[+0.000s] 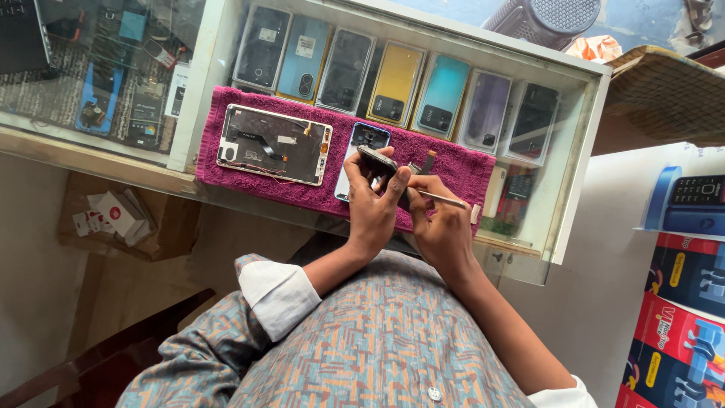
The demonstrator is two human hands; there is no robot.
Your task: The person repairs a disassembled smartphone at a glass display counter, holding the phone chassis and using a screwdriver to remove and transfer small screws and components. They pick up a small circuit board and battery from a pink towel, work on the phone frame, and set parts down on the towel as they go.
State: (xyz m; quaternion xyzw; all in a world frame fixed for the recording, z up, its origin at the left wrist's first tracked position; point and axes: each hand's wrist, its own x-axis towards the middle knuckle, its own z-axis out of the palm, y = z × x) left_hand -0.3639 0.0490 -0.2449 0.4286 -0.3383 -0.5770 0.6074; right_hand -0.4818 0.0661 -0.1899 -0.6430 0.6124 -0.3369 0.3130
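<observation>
Lying left on the pink towel (453,162) was an opened tablet (273,144). Left hand (371,202) gripped a small dark phone part (376,163) over a phone (361,151), partly hidden. Right hand (442,223) pinched tweezers (444,199); tips hard to see.

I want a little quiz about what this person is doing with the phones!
1. True or false: the left hand holds a small dark phone part.
2. What lies under the opened tablet? A) a magenta towel B) a wooden tray C) a newspaper
3. Fill in: the right hand holds a thin metal ____.

Key:
1. True; its fingers wrap the part.
2. A, the magenta towel on the glass counter.
3. Tool, perhaps tweezers; too small to tell.
</observation>
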